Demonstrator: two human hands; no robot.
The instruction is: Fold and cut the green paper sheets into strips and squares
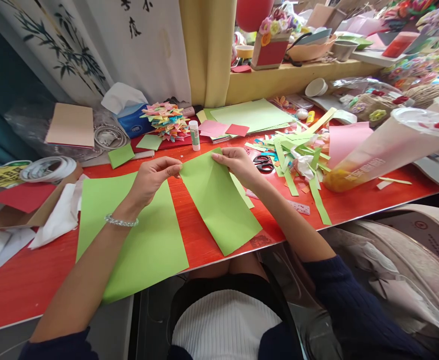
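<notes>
Between my two hands is a strip-like sheet of green paper [221, 205], its far edge lifted and its near end lying toward the table's front edge. My left hand [153, 177] pinches the far left corner between thumb and fingers. With thumb on top, my right hand [236, 165] grips the same far edge near its right end. A larger green sheet [129, 245] lies flat under my left forearm and hangs a little over the front edge. Scissors with dark handles [263, 164] rest just right of my right hand. A glue stick [194, 135] stands upright beyond the held paper.
Green paper offcuts [287, 165] are heaped on the right, beside a tilted drink cup [384, 150]. Behind are a pile of folded paper pieces [166, 121], a tissue pack [132, 120] and stacked green sheets [253, 115]. A cardboard box [35, 212] stands at left.
</notes>
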